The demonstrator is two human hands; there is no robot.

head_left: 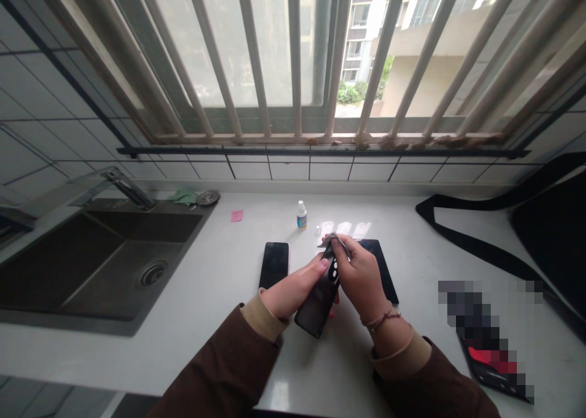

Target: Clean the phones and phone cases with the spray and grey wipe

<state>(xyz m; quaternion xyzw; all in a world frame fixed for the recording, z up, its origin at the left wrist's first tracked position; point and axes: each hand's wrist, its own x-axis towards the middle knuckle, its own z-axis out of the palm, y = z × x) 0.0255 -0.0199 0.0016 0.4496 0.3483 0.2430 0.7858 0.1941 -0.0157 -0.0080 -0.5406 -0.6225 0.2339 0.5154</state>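
Note:
A black phone case [315, 311] with camera cutouts is tilted over the counter between my hands. My left hand [290, 290] grips it along its left side, the thumb lying on its back near the cutouts. At the upper edge, my right hand [364, 274] pinches a small greyish cloth [329, 241] against the case. A dark-screened phone [275, 262] lies beside my left hand. Partly behind my right hand lies another flat black device [387, 271]. Just beyond my hands stands a small white bottle [301, 218] with a blue label.
Small clear packets [352, 229] lie near the bottle, and a pink slip [237, 216] is farther left. A sink [192, 235] with a faucet [128, 189] takes up the left. At right are a black strap [476, 238] and a pixelated dark object [492, 345]. A barred window rises behind.

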